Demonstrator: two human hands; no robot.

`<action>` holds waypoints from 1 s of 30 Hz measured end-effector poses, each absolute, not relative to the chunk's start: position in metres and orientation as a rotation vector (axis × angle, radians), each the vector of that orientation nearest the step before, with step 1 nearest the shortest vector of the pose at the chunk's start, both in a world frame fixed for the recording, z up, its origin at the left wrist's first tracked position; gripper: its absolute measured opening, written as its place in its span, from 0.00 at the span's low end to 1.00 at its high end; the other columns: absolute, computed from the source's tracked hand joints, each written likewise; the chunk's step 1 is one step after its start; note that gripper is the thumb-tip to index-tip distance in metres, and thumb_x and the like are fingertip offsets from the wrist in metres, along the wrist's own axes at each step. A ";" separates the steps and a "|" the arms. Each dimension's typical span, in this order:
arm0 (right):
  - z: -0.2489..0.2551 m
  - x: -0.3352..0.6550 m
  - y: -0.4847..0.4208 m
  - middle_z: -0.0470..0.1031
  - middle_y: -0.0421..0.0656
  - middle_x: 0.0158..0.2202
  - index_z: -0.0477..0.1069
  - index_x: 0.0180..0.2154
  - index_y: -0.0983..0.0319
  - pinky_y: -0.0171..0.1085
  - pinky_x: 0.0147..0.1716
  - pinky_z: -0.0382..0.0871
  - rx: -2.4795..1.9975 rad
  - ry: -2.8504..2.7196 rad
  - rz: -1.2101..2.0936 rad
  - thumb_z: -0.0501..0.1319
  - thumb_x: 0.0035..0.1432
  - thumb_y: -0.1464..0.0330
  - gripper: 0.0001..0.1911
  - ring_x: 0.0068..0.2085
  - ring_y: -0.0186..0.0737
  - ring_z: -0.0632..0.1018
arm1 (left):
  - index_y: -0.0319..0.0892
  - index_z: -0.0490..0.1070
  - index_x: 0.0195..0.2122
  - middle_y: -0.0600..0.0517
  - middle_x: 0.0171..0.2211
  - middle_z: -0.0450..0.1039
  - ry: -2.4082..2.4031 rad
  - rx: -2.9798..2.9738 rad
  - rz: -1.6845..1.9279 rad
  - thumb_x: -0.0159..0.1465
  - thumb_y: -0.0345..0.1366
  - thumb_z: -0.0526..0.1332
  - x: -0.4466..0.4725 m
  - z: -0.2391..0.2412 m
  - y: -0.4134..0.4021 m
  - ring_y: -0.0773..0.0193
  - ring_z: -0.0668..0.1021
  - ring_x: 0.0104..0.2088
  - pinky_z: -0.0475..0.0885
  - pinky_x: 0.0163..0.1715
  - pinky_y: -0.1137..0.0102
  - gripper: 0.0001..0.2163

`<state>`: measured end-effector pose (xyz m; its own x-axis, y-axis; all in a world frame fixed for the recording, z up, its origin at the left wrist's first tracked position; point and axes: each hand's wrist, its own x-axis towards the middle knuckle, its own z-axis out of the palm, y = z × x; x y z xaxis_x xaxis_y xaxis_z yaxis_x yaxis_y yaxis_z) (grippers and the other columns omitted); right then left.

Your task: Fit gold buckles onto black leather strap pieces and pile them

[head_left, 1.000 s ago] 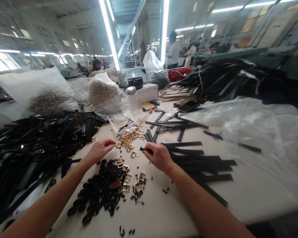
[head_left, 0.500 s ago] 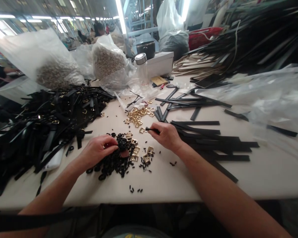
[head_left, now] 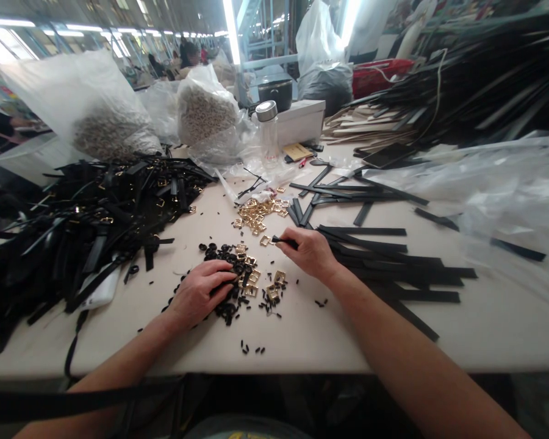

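Note:
My left hand (head_left: pixel 201 294) lies over a pile of small black rings and short black bits (head_left: pixel 229 311). Its fingers reach out flat and slightly apart across the pile; the thumb side is partly hidden. My right hand (head_left: pixel 308 251) is closed around a black strap (head_left: pixel 279 240), whose short end pokes out to the left of the fingertips. Just beyond that end is a gold buckle (head_left: pixel 265 241), touching or very close to it. More gold buckles (head_left: pixel 258 213) form a heap behind, and a few (head_left: pixel 274 286) lie between my hands.
A large tangle of black straps with buckles (head_left: pixel 105 219) covers the left side. Flat black strips (head_left: pixel 412 262) spread out on the right. Behind stand a glass bottle (head_left: pixel 269 137), filled plastic bags (head_left: pixel 208 113) and a white box (head_left: pixel 302 122). Clear plastic sheeting (head_left: pixel 507 189) lies far right.
My left hand has come nearer and lower, from fingertips pinching at the pile's top to fingers spread over it. The right hand keeps its hold on the strap; the whole view shifts slightly.

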<state>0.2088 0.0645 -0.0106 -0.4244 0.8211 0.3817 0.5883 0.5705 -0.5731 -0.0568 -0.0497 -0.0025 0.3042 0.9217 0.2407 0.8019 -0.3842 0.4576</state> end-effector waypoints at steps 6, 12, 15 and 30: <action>-0.010 0.209 0.064 0.76 0.39 0.27 0.72 0.29 0.60 0.33 0.30 0.59 -1.115 -2.153 0.479 0.64 0.58 0.68 0.05 0.28 0.34 0.72 | 0.46 0.80 0.35 0.48 0.42 0.80 1.711 1.898 0.970 0.61 0.41 0.63 -0.064 0.027 -0.030 0.55 0.78 0.45 0.71 0.51 0.61 0.09; -0.011 0.210 0.065 0.76 0.39 0.27 0.71 0.29 0.60 0.33 0.30 0.59 -1.120 -2.150 0.491 0.64 0.58 0.68 0.06 0.28 0.35 0.73 | 0.40 0.78 0.29 0.51 0.25 0.76 1.695 1.203 1.270 0.48 0.48 0.71 -0.085 0.052 0.027 0.66 0.72 0.23 0.69 0.25 0.71 0.16; -0.011 0.210 0.064 0.76 0.39 0.27 0.71 0.29 0.60 0.32 0.29 0.59 -1.125 -2.145 0.489 0.64 0.58 0.68 0.06 0.28 0.34 0.73 | 0.39 0.77 0.28 0.51 0.23 0.75 1.628 1.209 1.167 0.45 0.49 0.72 -0.086 0.052 0.055 0.69 0.69 0.20 0.63 0.20 0.73 0.17; -0.011 0.210 0.064 0.77 0.39 0.29 0.72 0.30 0.59 0.32 0.30 0.61 -1.141 -2.168 0.527 0.65 0.57 0.69 0.04 0.30 0.35 0.75 | 0.40 0.73 0.39 0.50 0.36 0.76 1.311 1.438 1.455 0.49 0.46 0.70 -0.033 0.087 0.188 0.66 0.77 0.35 0.72 0.37 0.69 0.20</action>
